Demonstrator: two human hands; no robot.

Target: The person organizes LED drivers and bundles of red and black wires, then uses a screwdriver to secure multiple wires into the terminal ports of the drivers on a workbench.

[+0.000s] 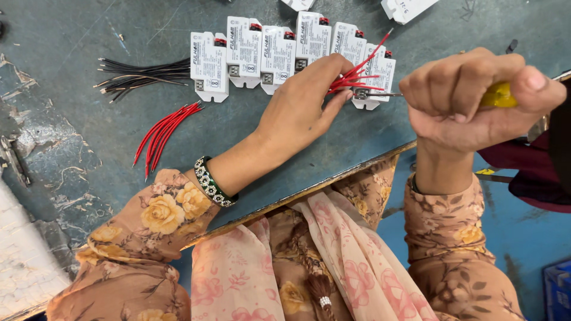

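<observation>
A row of several white plastic driver boxes (262, 56) with red terminals lies on a worn grey-blue table (89, 59). My left hand (300, 104) pinches a bunch of short red wires (357, 74) beside the rightmost box (376, 83). My right hand (470, 98) is a closed fist around a yellow-handled screwdriver (498, 95). Its thin metal shaft (380, 94) points left and its tip meets the terminal of that rightmost box.
A loose bundle of red wires (166, 131) and a bundle of black wires (146, 74) lie left of the boxes. More white boxes (407, 8) sit at the top edge. The table's front edge (333, 178) runs diagonally over my lap.
</observation>
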